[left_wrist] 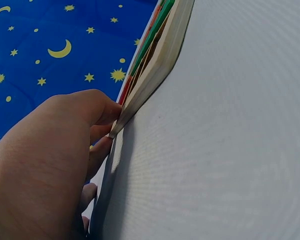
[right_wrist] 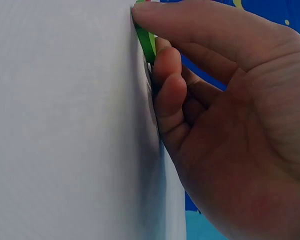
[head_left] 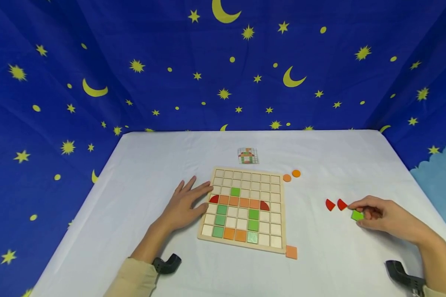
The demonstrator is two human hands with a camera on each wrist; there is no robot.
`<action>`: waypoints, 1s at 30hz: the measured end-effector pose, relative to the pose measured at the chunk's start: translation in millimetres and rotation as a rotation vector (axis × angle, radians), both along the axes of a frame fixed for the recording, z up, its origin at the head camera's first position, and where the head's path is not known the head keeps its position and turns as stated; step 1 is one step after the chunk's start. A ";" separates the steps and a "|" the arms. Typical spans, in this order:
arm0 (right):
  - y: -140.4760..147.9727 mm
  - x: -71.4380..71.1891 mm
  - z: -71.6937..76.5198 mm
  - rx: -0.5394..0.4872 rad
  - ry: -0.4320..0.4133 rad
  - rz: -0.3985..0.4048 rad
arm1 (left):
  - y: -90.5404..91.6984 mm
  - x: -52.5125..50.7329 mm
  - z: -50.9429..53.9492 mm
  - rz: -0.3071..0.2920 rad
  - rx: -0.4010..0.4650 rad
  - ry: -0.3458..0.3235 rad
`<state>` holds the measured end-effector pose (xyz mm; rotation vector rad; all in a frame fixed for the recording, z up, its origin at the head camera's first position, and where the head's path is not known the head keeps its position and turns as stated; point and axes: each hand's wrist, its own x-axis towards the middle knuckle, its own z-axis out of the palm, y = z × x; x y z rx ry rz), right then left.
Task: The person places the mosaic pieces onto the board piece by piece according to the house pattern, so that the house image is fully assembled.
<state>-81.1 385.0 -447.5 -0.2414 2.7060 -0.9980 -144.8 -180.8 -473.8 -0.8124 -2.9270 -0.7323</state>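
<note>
A wooden grid board [head_left: 241, 245] lies on the table with green, orange and red pieces in its cells. My left hand [head_left: 182, 208] rests at the board's left edge, fingers spread; in the left wrist view the fingertips of that hand [left_wrist: 50, 155] touch the rim of the board [left_wrist: 150, 75]. Off to the right, my right hand [head_left: 384, 216] pinches a green square tile [head_left: 357, 215] low at the tabletop, its index fingertip beside a red quarter piece [head_left: 342, 204]. The right wrist view shows the hand [right_wrist: 230, 105] with its thumb on the green tile [right_wrist: 147, 45].
Another red quarter piece [head_left: 330, 205] lies left of the first. Two round orange pieces, one lighter [head_left: 287, 177] and one darker [head_left: 296, 173], sit by the board's top right corner. A light orange square [head_left: 291, 252] touches its lower right corner. Behind the board lies a small pattern card [head_left: 247, 156].
</note>
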 end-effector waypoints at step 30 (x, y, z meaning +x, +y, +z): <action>4.0 4.3 0.4 0.059 0.073 -0.024 | -1.5 -0.8 -0.8 -0.012 0.007 0.009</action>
